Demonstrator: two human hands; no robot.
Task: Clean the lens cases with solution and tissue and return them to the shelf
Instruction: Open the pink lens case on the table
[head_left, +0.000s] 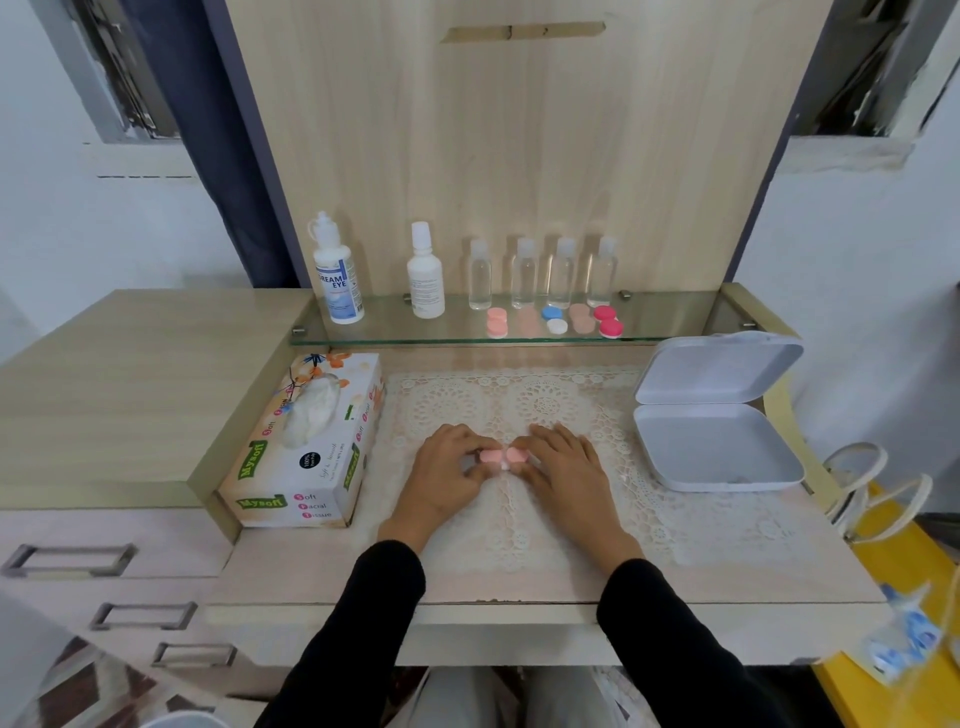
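Left hand (447, 470) and right hand (569, 467), fingers curled close, each pinching one end of a pink lens case (503, 456) above the table (519, 587), right of the tissue box (306, 447).

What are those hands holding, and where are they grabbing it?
A pink lens case: the left hand pinches its left cap, the right hand its right cap.

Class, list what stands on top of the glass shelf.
Two white solution bottles, four clear bottles and five lens cases. Their caps hide any contents.
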